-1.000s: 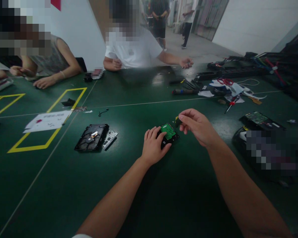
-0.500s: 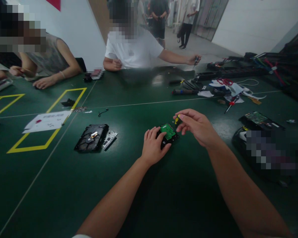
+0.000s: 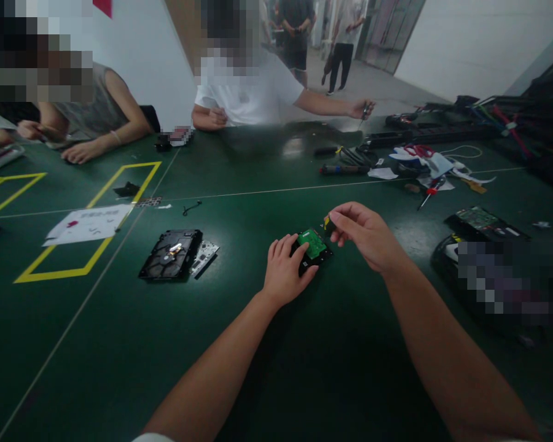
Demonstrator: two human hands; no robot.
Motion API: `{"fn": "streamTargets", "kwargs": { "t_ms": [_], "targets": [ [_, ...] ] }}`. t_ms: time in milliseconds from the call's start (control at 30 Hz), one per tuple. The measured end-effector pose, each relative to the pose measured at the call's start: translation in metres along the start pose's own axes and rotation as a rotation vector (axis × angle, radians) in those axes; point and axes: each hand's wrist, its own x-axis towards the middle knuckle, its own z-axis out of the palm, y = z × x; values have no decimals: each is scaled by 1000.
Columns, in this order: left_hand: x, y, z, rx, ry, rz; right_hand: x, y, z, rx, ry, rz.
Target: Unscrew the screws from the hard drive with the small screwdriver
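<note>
A small black hard drive (image 3: 314, 254) with a green circuit board on top lies on the green table (image 3: 276, 344). My left hand (image 3: 286, 273) grips its near left edge, fingers curled over it. My right hand (image 3: 367, 236) is pinched shut on a small black and yellow screwdriver (image 3: 328, 224), whose tip stands at the drive's far right corner.
An opened black drive (image 3: 169, 254) with a metal plate beside it lies to the left. A paper sheet (image 3: 90, 223) rests on yellow floor-tape markings. Tools, scissors and cables (image 3: 419, 162) crowd the far right. Another drive (image 3: 483, 222) sits right. Two people sit across the table.
My hands have hardly moved; the right hand's fingers shifted slightly on the screwdriver. The person in white opposite stretched an arm out to the right, holding a tool.
</note>
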Motion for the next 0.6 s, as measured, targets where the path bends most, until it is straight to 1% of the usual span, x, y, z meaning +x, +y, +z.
{"fn": "streamTargets", "kwargs": {
  "t_ms": [300,400,600],
  "targets": [
    [0,-1,0,0,2,2,1,0,-3,-19,22,-17],
    [0,-2,1,2,3,5,1,0,-4,-15,4,-25],
    [-2,-2,1,10,13,6,-1,-2,-4,29,-25,4]
  ]
}}
